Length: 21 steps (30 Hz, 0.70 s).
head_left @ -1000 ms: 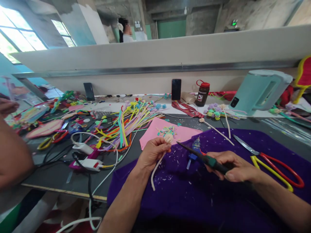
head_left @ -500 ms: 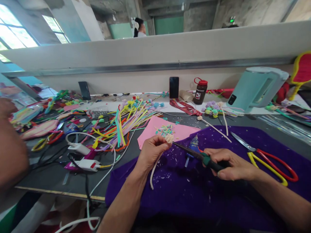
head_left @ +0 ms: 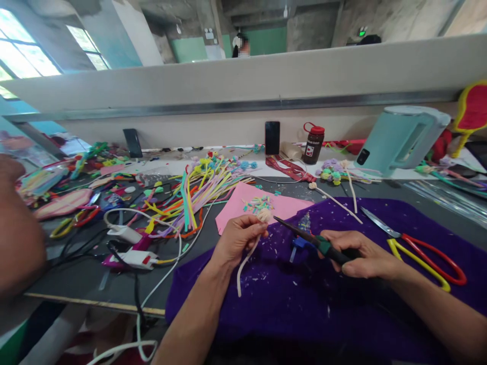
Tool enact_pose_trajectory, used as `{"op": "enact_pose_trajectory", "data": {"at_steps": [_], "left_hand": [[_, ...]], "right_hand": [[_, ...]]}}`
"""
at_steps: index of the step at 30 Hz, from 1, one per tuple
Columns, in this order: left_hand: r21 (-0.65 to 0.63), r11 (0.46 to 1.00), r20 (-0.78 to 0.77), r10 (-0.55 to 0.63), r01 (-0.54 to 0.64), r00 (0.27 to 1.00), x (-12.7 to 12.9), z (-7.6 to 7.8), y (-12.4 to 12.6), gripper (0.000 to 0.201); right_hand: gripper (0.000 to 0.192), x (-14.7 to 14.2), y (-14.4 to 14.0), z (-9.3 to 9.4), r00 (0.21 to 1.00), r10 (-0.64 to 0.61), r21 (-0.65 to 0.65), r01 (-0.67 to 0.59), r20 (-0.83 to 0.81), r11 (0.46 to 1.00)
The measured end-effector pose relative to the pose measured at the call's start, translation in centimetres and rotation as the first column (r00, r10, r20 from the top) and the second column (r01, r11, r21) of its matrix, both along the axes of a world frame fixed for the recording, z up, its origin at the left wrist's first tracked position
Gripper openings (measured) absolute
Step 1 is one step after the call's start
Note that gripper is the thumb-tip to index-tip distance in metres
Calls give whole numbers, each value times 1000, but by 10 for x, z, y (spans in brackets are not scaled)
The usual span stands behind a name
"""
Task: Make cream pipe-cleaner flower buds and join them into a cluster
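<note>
tool tip drawn back off bud | L hand (head_left: pixel 238 238) pinches cream pipe-cleaner (head_left: pixel 247 256) (fuzzy bud) | R hand (head_left: pixel 365 256) grips tool (head_left: pixel 304 235)

- Deep purple felt cloth (head_left: pixel 304 304), flecked with pale scraps
- Flat pink paper sheet (head_left: pixel 243 205) just beyond the cloth
- Red-and-yellow-handled steel scissors (head_left: pixel 422 253) on the cloth

Cream pipe cleaner (head_left: pixel 247 256): fuzzy stem, top coiled into a small bud, tail hanging down over the purple cloth; pinched at the upper end in a closed hand.
Dark pointed tool (head_left: pixel 304 234): slim black shaft, green collar, dark handle; held nearly level, tip just beside the coiled bud.
</note>
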<state>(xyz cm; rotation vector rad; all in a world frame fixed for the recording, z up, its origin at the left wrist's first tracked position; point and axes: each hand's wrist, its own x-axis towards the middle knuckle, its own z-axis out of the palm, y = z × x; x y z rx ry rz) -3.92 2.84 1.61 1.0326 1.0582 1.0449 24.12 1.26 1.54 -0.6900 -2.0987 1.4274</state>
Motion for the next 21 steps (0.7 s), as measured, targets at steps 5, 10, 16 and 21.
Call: {"op": "enact_pose_trajectory", "data": {"at_steps": [5, 10, 16, 21], "left_hand": [[-73, 992, 114, -95, 104, 989, -3, 9, -1, 25], [-74, 979, 244, -168, 191, 955, 0, 33, -7, 28], [-49, 951, 201, -290, 306, 936, 13, 34, -6, 29], [-75, 955, 239, -263, 288, 935, 17, 12, 1, 26]], "right_hand": [[36, 7, 5, -1, 999, 5, -21, -6, -46, 1000], [33, 10, 4, 3, 990, -55, -45, 50, -126, 998], [33, 11, 6, 4, 985, -78, -13, 77, -153, 997], [35, 9, 4, 6, 991, -69, 67, 77, -112, 995]]}}
